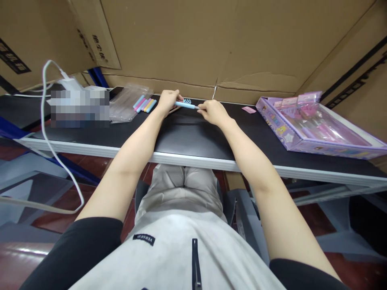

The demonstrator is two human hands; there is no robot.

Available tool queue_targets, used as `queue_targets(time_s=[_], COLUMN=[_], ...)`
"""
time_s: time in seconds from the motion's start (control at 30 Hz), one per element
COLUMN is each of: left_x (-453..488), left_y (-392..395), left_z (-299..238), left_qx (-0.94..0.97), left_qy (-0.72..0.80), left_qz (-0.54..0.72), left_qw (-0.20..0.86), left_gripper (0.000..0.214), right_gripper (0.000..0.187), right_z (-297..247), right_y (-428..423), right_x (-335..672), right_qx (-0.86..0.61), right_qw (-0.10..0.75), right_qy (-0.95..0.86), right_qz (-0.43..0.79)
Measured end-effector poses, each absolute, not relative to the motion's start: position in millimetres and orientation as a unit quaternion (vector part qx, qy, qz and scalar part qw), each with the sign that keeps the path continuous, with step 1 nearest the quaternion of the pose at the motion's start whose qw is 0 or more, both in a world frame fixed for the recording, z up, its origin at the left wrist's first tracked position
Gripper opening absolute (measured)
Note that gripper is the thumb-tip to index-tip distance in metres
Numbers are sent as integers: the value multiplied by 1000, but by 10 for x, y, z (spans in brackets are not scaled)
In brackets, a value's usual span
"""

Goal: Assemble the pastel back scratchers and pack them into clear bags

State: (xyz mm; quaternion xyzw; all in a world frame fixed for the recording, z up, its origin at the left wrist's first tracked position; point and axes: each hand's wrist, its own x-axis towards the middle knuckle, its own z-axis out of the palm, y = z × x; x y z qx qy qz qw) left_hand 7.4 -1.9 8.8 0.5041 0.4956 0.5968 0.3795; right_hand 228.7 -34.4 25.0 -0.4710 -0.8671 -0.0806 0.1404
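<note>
Both my arms reach across a black table (193,137). My left hand (168,100) and my right hand (213,111) are closed on the two ends of a light blue pen (186,105), held level just above the tabletop. Behind the pen lies a small striped blue and white item (187,100), partly hidden by my left hand. Left of that hand lie several pastel pens (145,104) side by side, next to clear plastic packaging (128,102).
A purple stationery set box (314,123) with a clear cover sits at the right end of the table. A small pink piece (249,109) lies near it. A white charger and cable (48,121) hang at the left. Cardboard boxes (211,44) wall in the back.
</note>
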Motion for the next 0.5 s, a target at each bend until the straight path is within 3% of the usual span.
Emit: queue_targets(time_s=[0.13, 0.3, 0.37, 0.5], left_x=[102, 260, 332, 418], left_y=[-76, -222, -258, -307], left_z=[35, 4, -2, 15], left_qx=[600, 748, 777, 797], left_qy=[518, 520, 490, 473], left_qz=[533, 328, 301, 297], left_qw=[297, 249, 257, 230], left_gripper=[30, 50, 53, 33], right_gripper=[28, 26, 28, 33], right_z=[219, 214, 206, 132], right_y=[-296, -299, -262, -97], right_x=[2332, 2311, 2325, 2435], right_qx=[-478, -472, -475, -481], right_qw=[129, 115, 119, 173], right_qy=[-867, -872, -869, -857], right_qz=[-61, -53, -62, -72])
